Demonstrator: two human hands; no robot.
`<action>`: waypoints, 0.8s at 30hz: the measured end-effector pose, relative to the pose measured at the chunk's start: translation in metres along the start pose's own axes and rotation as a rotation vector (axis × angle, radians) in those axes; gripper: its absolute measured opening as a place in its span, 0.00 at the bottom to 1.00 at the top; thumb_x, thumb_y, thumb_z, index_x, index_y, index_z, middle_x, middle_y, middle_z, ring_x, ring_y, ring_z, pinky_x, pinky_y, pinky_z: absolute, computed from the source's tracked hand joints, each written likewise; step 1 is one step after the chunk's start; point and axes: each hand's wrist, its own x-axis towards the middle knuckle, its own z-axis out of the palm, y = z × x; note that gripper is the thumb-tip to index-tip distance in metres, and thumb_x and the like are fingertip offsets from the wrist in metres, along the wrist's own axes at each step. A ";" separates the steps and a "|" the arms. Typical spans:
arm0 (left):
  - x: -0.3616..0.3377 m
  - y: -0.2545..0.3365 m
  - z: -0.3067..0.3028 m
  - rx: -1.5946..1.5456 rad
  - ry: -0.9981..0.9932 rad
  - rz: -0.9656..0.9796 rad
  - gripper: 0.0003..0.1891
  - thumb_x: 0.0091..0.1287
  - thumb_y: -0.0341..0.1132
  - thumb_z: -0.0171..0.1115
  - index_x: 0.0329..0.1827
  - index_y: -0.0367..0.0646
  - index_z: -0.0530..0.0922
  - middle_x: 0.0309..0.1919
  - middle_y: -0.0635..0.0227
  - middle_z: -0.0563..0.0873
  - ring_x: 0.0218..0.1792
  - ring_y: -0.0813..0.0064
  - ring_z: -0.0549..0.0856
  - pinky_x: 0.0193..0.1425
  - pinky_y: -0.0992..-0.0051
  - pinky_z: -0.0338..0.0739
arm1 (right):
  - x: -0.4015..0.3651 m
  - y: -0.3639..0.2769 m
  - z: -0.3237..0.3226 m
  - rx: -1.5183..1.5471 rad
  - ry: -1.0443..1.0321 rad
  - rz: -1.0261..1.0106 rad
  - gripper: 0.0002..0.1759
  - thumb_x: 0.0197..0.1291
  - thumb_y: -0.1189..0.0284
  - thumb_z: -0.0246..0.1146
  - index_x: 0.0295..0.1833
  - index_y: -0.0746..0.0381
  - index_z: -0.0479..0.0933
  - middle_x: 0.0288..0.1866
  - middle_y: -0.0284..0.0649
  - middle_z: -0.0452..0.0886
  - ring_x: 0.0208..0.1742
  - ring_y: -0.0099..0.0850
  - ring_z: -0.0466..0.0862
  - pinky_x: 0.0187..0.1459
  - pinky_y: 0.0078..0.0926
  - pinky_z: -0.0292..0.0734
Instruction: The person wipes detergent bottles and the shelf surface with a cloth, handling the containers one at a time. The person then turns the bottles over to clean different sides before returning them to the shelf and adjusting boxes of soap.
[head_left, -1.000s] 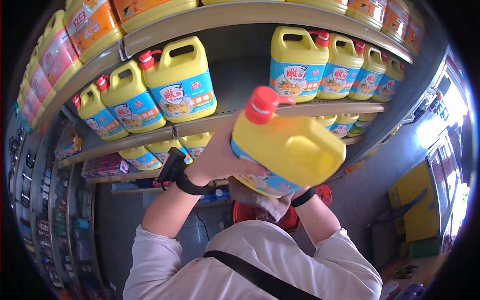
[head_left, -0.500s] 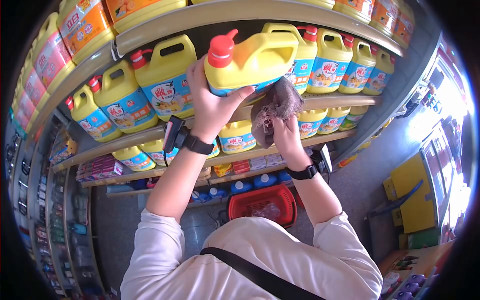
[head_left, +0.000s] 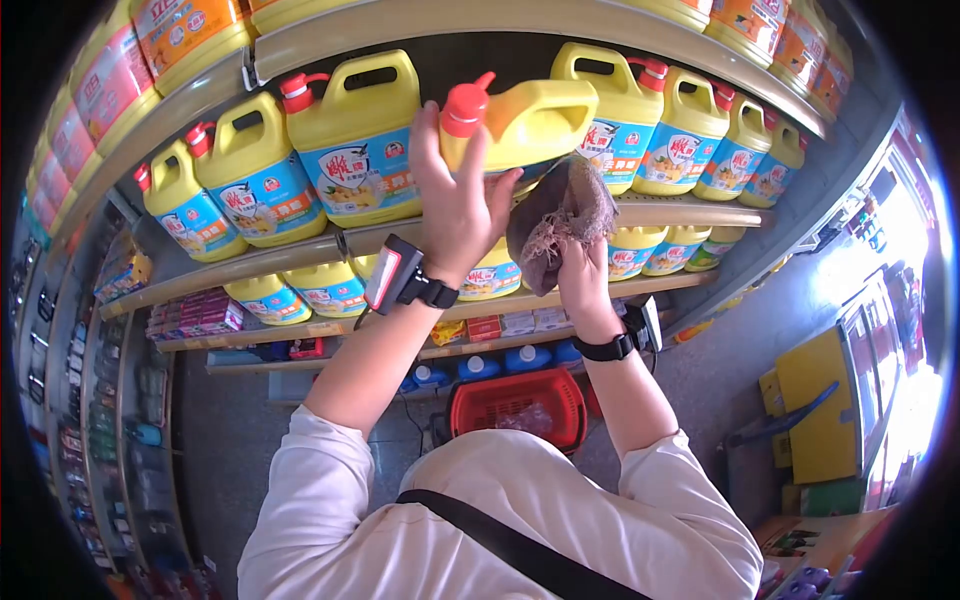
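Note:
A yellow jug with a red pump cap (head_left: 535, 125) is tilted at the front of the middle shelf, in a gap between upright jugs. My left hand (head_left: 462, 200) is at its left end, fingers apart and raised against its side near the cap. A grey-brown frayed cloth (head_left: 562, 222) is in my right hand (head_left: 585, 285), bunched up just below the jug's right part and touching or nearly touching it. The cloth hides most of my right fingers. The jug's underside is partly hidden by my left hand and the cloth.
Matching yellow jugs (head_left: 362, 160) line the middle shelf on both sides, with more jugs above and below. The shelf edge (head_left: 690, 215) runs under my hands. A red basket (head_left: 460, 405) sits on the floor near my body. A yellow cabinet (head_left: 820, 400) stands at right.
The jug has moved away from me, toward the shelf, and its label side shows less. My left hand has opened from its grip underneath. The cloth has stayed beside the jug.

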 end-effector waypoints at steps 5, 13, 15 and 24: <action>0.029 0.007 0.000 0.279 -0.026 0.196 0.32 0.54 0.22 0.61 0.66 0.55 0.77 0.76 0.42 0.55 0.73 0.28 0.56 0.71 0.35 0.55 | -0.010 0.009 -0.007 0.055 0.055 -0.017 0.16 0.66 0.78 0.55 0.57 0.71 0.73 0.50 0.41 0.81 0.50 0.27 0.79 0.53 0.26 0.74; 0.091 -0.006 0.032 0.465 -0.341 0.182 0.32 0.59 0.40 0.67 0.66 0.37 0.72 0.64 0.45 0.72 0.64 0.45 0.73 0.69 0.52 0.69 | -0.045 0.020 -0.028 -0.004 0.129 0.014 0.16 0.65 0.78 0.55 0.58 0.71 0.73 0.51 0.40 0.80 0.51 0.26 0.77 0.54 0.26 0.73; 0.105 -0.016 0.044 0.611 -0.378 0.145 0.30 0.63 0.46 0.65 0.65 0.42 0.73 0.61 0.44 0.77 0.61 0.47 0.77 0.62 0.52 0.75 | -0.053 0.031 -0.035 -0.017 0.228 0.030 0.17 0.67 0.78 0.55 0.60 0.70 0.72 0.51 0.38 0.79 0.51 0.25 0.76 0.54 0.26 0.73; 0.136 -0.025 0.057 0.413 -0.435 0.251 0.22 0.70 0.53 0.59 0.47 0.41 0.82 0.37 0.53 0.87 0.38 0.51 0.86 0.39 0.57 0.82 | -0.074 0.036 -0.060 0.001 0.187 0.080 0.18 0.70 0.76 0.53 0.63 0.67 0.71 0.61 0.42 0.73 0.59 0.28 0.75 0.59 0.27 0.72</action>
